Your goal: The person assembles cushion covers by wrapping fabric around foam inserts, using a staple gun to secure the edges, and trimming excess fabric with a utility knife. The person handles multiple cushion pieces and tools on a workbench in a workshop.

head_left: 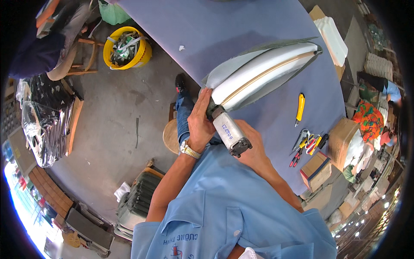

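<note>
Foam panel (pixel 258 81), white and curved, with 1 thin tan strip and grey fabric flaps, extends over the smooth blue-violet desk (pixel 267 19) (whether its underside touches is hidden). Its padding should be light and soft; the loose flaps would likely fold, so its near end seems the place to hold. There the left hand (pixel 199 123) lays straight fingers; with the thumb hidden, I cannot tell whether that grip is closed. Just off the panel's near end is a boxy silver-grey metal tool (pixel 230 131), the right hand (pixel 252 144) clamped on it from behind, probably heavy and stiff, best taken round its body. Right of the panel lies a yellow-handled utility knife (pixel 300 108), safest by its handle.
</note>
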`<state>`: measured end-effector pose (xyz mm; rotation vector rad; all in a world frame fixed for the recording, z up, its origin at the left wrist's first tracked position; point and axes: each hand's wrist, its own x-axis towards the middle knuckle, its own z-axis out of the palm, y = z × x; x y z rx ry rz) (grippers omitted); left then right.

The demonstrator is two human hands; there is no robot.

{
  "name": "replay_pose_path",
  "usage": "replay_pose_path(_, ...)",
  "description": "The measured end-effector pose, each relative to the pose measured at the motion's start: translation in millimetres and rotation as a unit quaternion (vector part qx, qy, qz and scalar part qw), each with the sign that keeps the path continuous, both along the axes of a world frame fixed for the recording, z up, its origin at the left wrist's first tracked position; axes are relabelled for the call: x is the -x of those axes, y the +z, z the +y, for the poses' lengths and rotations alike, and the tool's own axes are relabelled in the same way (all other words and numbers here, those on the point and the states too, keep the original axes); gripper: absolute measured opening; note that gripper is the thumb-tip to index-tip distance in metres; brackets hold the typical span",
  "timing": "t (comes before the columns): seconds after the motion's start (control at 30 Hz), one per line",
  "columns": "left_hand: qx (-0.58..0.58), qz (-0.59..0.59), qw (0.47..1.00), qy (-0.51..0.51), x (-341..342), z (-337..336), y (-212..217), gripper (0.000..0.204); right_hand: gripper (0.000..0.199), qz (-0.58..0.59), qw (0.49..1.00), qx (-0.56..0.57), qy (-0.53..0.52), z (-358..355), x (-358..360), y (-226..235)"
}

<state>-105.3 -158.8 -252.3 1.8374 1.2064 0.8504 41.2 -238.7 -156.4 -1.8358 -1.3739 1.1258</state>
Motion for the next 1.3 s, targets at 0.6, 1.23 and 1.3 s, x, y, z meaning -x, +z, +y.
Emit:
replay_pose_path(0.6, 0.024, 0.08, 0.996, -0.012, -12.3, 12.3, 28.9, 0.068, 0.048, -0.256, 0.922, 0.012, -0.29, -106.8, -126.0, -94.6)
replay_pose_path(1.23, -0.075, 0.14, 0.985, -0.069, -17.0, -10.6, 17.7, 0.122, 0.034, -0.011, 0.789, -0.222, -0.573, 75.3, -251.7, -88.1)
replay_pose_path(1.3, -0.053, 0.118, 0.988, -0.08, -15.8, -10.5, 20.1, 0.118, 0.029, -0.057, 0.817, -0.237, -0.523, 68.6, -251.3, -98.3)
